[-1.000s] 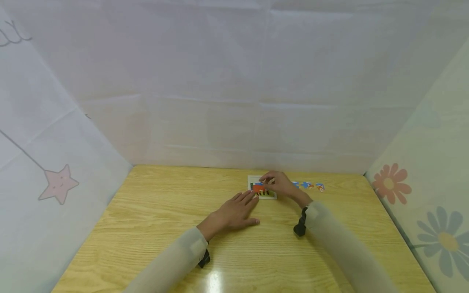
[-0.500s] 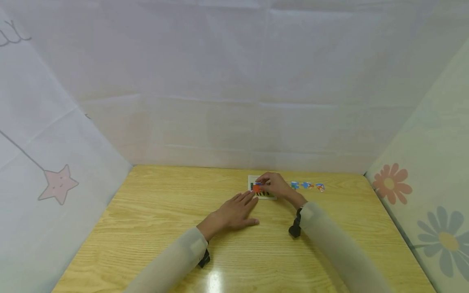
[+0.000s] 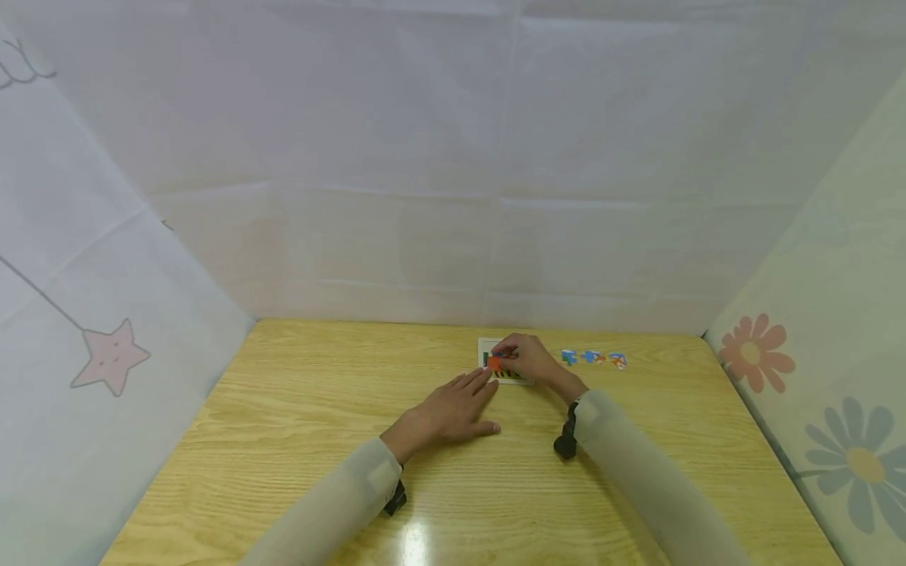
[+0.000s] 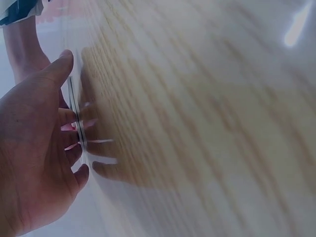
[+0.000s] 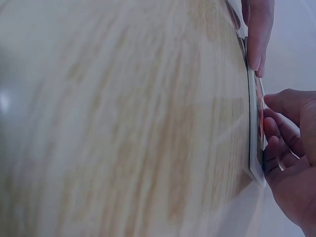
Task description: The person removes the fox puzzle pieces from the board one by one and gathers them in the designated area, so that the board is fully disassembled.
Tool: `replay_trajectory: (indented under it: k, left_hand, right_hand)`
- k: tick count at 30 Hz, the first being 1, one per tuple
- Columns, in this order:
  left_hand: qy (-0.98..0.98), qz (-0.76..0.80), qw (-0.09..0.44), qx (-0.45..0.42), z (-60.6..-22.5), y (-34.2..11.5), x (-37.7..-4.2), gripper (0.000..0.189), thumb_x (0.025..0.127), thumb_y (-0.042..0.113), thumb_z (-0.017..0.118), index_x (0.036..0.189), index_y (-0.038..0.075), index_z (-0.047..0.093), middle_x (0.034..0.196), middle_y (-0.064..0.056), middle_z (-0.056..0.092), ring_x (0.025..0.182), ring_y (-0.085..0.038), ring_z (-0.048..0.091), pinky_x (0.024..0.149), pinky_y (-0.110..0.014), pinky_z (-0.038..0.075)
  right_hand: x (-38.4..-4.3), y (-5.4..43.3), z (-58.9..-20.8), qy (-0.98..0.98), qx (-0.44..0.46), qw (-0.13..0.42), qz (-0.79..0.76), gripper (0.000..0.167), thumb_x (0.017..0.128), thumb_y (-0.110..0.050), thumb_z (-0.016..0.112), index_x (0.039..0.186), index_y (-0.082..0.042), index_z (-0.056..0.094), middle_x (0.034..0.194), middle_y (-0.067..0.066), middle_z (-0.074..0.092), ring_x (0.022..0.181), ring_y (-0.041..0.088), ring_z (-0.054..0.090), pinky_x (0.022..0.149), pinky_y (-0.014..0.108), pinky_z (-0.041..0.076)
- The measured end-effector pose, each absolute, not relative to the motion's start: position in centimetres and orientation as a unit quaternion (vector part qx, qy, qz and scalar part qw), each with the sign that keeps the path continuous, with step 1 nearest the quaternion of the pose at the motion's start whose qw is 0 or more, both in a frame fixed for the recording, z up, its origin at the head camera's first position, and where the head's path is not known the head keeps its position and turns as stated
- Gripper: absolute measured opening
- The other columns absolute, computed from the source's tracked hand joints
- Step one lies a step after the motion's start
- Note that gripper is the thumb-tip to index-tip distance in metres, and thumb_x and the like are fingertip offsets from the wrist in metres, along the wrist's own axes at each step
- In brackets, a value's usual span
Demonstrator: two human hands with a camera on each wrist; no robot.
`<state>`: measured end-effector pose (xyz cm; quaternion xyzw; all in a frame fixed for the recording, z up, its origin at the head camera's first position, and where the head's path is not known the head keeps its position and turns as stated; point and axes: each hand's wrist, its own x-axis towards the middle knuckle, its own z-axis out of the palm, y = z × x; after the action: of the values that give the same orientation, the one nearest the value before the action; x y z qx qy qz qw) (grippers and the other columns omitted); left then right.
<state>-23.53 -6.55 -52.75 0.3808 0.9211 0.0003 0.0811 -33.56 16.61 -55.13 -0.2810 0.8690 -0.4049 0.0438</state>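
A small jigsaw puzzle board [image 3: 484,347] with a pale border lies near the back edge of the table. My right hand [image 3: 532,362] is over it and pinches a red puzzle piece [image 3: 494,363] between thumb and fingers, low against the board's left part. The right wrist view shows this hand [image 5: 296,148] from the side, its fingertips right at the board's surface [image 5: 254,148]. With fingers straight, my left hand [image 3: 451,413] lies palm down, its fingertips on the board's near left edge. In the left wrist view, the left hand [image 4: 39,138] hides most of the board.
Several loose puzzle pieces [image 3: 569,358] in blue, green and orange lie in a row right of the board. The wooden table [image 3: 318,409] meets a pale cloth backdrop [image 3: 396,259] close behind the board. Printed cloth walls [image 3: 764,440] flank both sides.
My right hand has shifted slightly left over the board with the red piece, uncovering the nearest loose piece on the right. The left hand has stayed in place.
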Motion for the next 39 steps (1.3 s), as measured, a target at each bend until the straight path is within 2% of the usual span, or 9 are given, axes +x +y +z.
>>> replay_trajectory:
  k: [12,21,33,39]
  left_hand:
    - [0.922,-0.009,0.092,0.377,-52.5,-6.45,-23.47,0.087,0.107,0.07,0.039,0.17,0.012,0.023,0.177,-0.012,0.016,0.164,-0.027,0.015,0.131,-0.044,0.022]
    - [0.922,-0.009,0.089,0.376,-52.84,-6.42,-23.7,0.09,0.105,0.072,0.039,0.17,0.012,0.024,0.177,-0.011,0.017,0.164,-0.026,0.014,0.131,-0.043,0.022]
    - [0.922,-0.003,0.092,0.376,-52.75,-6.4,-23.6,0.091,0.105,0.072,0.04,0.17,0.011,0.022,0.177,-0.012,0.015,0.164,-0.026,0.013,0.131,-0.042,0.022]
    - [0.922,0.0,0.092,0.376,-52.73,-6.39,-23.56,0.09,0.105,0.072,0.04,0.17,0.011,0.023,0.177,-0.012,0.015,0.164,-0.026,0.013,0.131,-0.042,0.021]
  right_hand:
    - [-33.6,16.36,-54.8,0.874,-0.287,0.046,-0.389,0.02,0.096,-0.001,0.077,0.115,-0.001,0.078,0.111,0.012,0.074,0.096,0.023,0.072,0.086,0.039,0.062]
    - [-33.58,16.27,-54.69,0.873,-0.282,0.053,-0.394,0.02,0.097,-0.001,0.076,0.117,-0.001,0.078,0.111,0.012,0.074,0.097,0.025,0.072,0.089,0.045,0.062]
    - [-33.5,15.98,-54.51,0.88,-0.272,0.051,-0.386,0.021,0.096,0.0,0.077,0.117,-0.002,0.078,0.115,0.014,0.072,0.105,0.03,0.07,0.094,0.047,0.06]
    - [-33.53,15.87,-54.71,0.88,-0.265,0.049,-0.391,0.021,0.096,0.0,0.077,0.116,-0.002,0.078,0.115,0.013,0.071,0.103,0.028,0.069,0.095,0.047,0.06]
